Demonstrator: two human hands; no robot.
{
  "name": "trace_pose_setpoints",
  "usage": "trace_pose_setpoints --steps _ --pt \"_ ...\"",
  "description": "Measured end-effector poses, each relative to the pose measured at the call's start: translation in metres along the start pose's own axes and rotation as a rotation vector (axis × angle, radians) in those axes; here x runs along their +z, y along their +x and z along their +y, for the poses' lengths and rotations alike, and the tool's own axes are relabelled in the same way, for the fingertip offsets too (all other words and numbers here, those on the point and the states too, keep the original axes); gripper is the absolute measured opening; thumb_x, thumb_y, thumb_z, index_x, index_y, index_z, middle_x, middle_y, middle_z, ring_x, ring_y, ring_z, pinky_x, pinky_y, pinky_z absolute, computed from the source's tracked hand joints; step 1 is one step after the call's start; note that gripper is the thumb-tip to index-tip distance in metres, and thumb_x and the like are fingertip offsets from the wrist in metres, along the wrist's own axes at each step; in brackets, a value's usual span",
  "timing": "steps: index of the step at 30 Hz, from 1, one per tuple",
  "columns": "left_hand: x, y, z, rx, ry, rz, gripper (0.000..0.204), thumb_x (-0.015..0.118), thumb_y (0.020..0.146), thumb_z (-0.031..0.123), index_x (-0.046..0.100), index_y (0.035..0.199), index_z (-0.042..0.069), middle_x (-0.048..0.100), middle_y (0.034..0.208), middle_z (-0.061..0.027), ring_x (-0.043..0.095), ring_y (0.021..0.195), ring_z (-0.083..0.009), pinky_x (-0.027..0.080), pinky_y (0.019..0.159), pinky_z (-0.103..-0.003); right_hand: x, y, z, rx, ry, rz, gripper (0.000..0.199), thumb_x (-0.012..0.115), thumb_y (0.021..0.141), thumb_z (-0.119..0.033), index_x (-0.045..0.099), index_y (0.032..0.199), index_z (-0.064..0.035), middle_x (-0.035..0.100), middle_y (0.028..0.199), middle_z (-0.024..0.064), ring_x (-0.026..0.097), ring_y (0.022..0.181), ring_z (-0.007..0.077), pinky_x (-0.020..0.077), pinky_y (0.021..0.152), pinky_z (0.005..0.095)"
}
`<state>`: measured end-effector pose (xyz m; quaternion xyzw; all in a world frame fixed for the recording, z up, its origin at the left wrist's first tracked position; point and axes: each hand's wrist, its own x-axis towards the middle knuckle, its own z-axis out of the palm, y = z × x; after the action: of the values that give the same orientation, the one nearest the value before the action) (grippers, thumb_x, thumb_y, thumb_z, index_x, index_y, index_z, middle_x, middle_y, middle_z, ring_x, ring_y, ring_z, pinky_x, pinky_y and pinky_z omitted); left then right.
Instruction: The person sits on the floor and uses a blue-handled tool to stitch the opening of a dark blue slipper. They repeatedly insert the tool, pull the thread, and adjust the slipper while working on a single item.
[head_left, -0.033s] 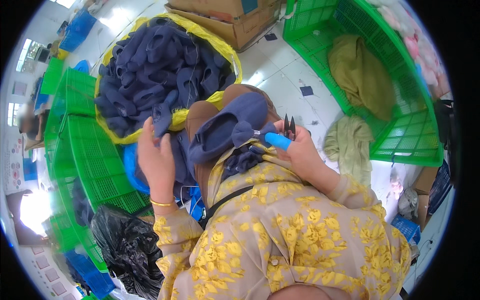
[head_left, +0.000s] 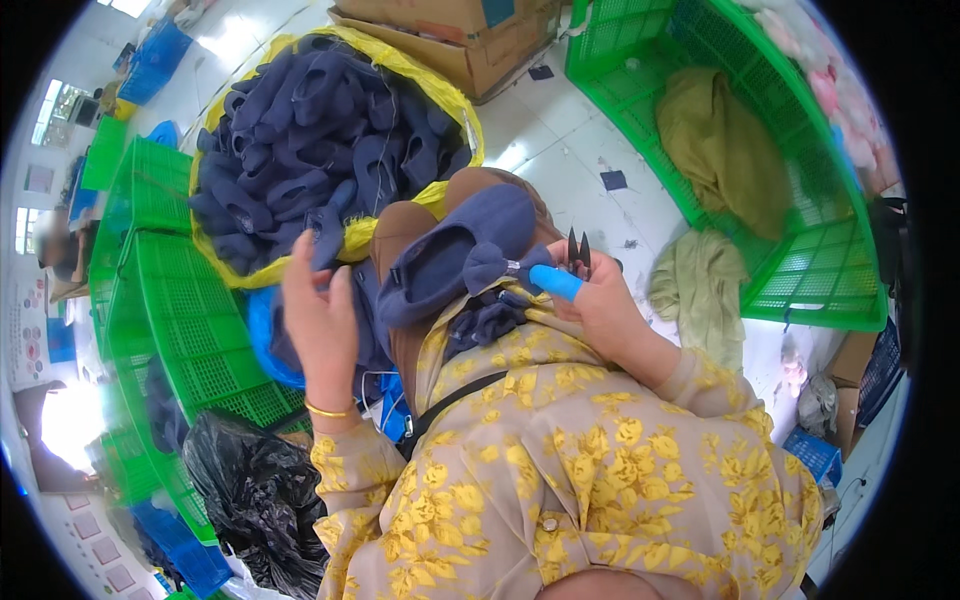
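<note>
A navy fabric slipper (head_left: 432,268) rests across my knees, its opening facing up. My right hand (head_left: 608,310), with blue tape round one finger, holds black-bladed thread snips (head_left: 579,252), points upward. Its fingertips also pinch one end of a navy bow (head_left: 484,267) with a pale, shiny centre, at the slipper's right side. My left hand (head_left: 322,325) is raised left of the slipper, fingers apart and nothing in them. Several more small navy bows (head_left: 487,322) lie bunched in my lap.
Ahead, a yellow-edged sack (head_left: 474,125) is heaped with navy slippers (head_left: 310,130). Green plastic crates (head_left: 215,330) stand at the left, beside a black plastic bag (head_left: 250,490). At the right, a large green crate (head_left: 815,270) holds olive cloth (head_left: 720,150). Cardboard boxes (head_left: 450,45) stand beyond.
My left hand has shifted slightly to the right. My right hand, the snips, the bow and the slipper look unmoved.
</note>
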<state>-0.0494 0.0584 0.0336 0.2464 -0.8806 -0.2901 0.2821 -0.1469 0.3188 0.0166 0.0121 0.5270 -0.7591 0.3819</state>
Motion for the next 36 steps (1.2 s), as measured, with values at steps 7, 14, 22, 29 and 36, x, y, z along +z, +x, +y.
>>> trace_pose_setpoints --steps 7,14,22,29,36 --pt "0.023 -0.026 0.052 -0.257 -0.967 -0.614 0.043 0.062 0.09 0.0 0.051 0.132 0.0 0.061 0.109 -0.0053 0.057 0.085 -0.0068 0.049 0.071 -0.021 0.003 0.0 -0.002 0.012 -0.053 -0.032 0.014 0.067 0.09 -0.008 0.06 0.102 -0.0075 0.049 0.067 -0.007 0.035 0.051 0.0005 0.0244 0.045 0.0196" --pt "0.014 -0.009 0.011 -0.296 -0.612 -0.297 0.009 0.059 0.095 0.007 0.067 0.097 0.003 0.059 0.073 0.002 0.052 0.064 -0.0038 0.042 0.06 -0.019 -0.005 -0.002 -0.002 -0.024 -0.019 0.021 0.013 0.067 0.09 -0.007 0.061 0.101 -0.0049 0.056 0.076 -0.0044 0.041 0.054 0.001 0.03 0.047 0.0194" --pt "0.021 -0.025 0.052 0.294 -0.282 -0.326 0.02 0.076 0.074 0.003 0.068 0.092 0.003 0.062 0.089 -0.0089 0.06 0.079 -0.0214 0.048 0.07 -0.029 0.003 -0.002 0.005 -0.309 -0.442 -0.014 0.015 0.065 0.09 -0.006 0.063 0.104 -0.0029 0.063 0.088 -0.0043 0.048 0.072 0.0001 0.0389 0.063 0.0171" --pt "0.029 -0.031 0.067 0.392 -0.304 -0.394 0.012 0.073 0.075 0.001 0.069 0.085 0.005 0.062 0.082 -0.0073 0.059 0.077 -0.0253 0.048 0.067 -0.032 -0.001 0.001 0.016 -0.479 -0.529 0.036 0.019 0.069 0.085 -0.002 0.063 0.103 -0.0034 0.056 0.078 -0.0065 0.04 0.063 0.0009 0.0334 0.053 0.0194" --pt "-0.006 -0.021 0.054 0.07 -0.701 -0.978 0.005 0.069 0.08 0.001 0.067 0.076 0.0 0.064 0.077 -0.0048 0.059 0.072 -0.012 0.045 0.062 -0.023 -0.008 0.006 0.018 -0.545 -0.574 0.095 0.02 0.069 0.085 0.0 0.063 0.104 -0.0022 0.053 0.074 -0.0049 0.04 0.062 0.0014 0.0341 0.052 0.0203"
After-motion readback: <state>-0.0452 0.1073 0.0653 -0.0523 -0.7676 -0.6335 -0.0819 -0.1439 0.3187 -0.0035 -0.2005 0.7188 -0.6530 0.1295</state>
